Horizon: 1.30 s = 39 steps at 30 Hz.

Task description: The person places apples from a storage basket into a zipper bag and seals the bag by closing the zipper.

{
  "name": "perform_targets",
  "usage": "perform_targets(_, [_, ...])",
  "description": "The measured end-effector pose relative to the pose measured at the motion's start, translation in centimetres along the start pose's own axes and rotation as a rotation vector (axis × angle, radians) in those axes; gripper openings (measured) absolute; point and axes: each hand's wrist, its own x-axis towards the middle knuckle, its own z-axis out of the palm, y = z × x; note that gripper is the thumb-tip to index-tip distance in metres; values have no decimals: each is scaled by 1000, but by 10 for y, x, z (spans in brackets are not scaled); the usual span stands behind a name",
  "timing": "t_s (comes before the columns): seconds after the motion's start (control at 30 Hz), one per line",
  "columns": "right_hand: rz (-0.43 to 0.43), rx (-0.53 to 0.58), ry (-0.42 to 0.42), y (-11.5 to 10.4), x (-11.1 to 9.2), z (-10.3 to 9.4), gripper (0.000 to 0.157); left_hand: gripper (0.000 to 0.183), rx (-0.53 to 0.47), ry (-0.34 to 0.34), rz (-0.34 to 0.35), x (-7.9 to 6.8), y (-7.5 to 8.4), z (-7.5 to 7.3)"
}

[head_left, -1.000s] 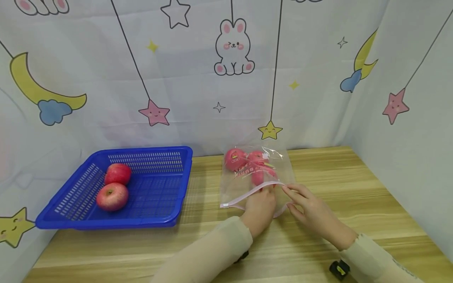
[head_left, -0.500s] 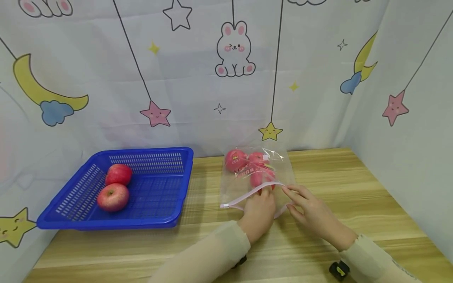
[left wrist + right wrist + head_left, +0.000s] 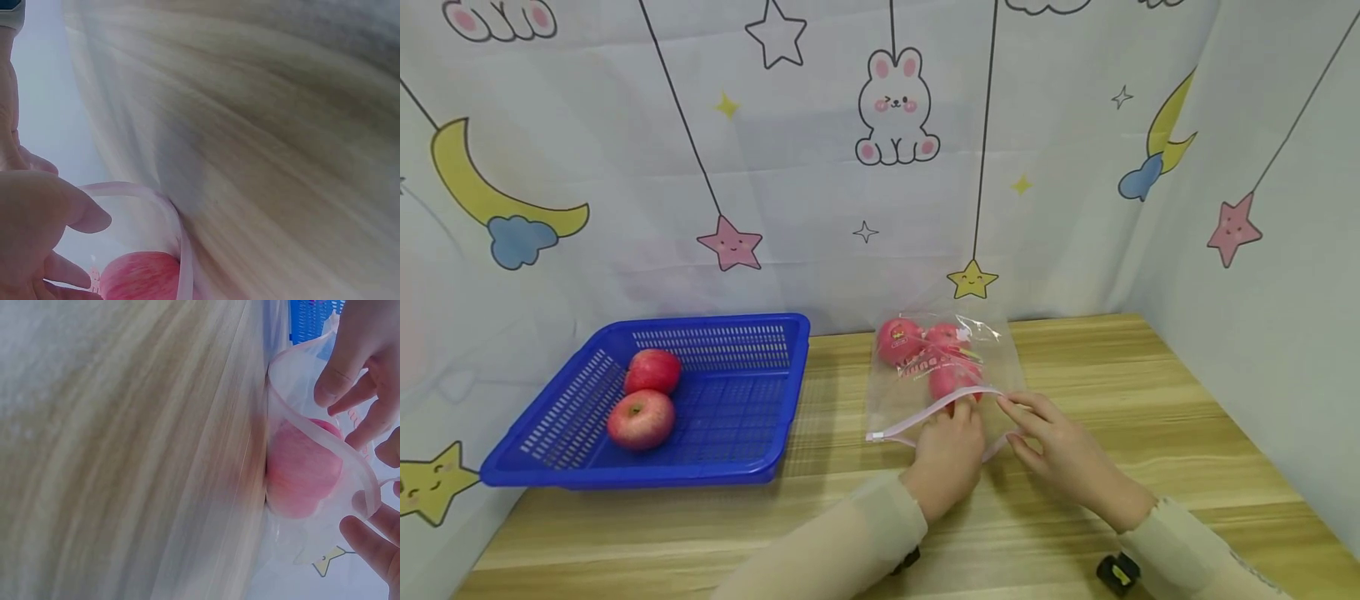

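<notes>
A clear zip bag with a pink slider edge lies flat at the back of the table, with three red apples inside. The front apple is just within the open mouth. My left hand reaches into that mouth, fingertips right at the front apple. In the right wrist view, the left thumb and fingers stand apart, loosely bent, with the apple beyond them. My right hand pinches the bag's pink edge at its right side, holding the mouth raised.
A blue plastic basket stands at the left with two apples, a back one and a front one. Behind the wooden table hangs a white printed curtain.
My left hand has drawn back slightly toward me, its fingers easing off the front apple. The right hand keeps its pinch on the bag edge. The head view has shifted a little.
</notes>
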Motion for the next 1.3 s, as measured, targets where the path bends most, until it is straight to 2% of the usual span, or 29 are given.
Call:
perform_targets(0.3, [7,-9,-16,2,2,0,51,65,-8,61,2,-4,-4,-5])
perform_targets(0.53, [8,-11,-16,3,3,-1,53,67,-65,-18,22,-7,-7,-13])
perform_targets(0.6, [8,-14,-14,3,3,-1,54,66,-76,-19,28,-8,-7,-14])
perform_targets(0.77, [9,-15,-15,2,2,-2,55,53,-67,56,52,-13,-8,-14])
perform_targets(0.9, [12,4,-20,1,0,-2,51,40,-62,89,73,-19,-9,-15])
perform_targets(1.1, [16,17,-18,1,-2,-1,47,35,-79,67,75,-24,-14,-21])
perform_targets(1.3, [5,16,-2,1,-1,-1,51,33,-131,54,77,-27,-20,-24])
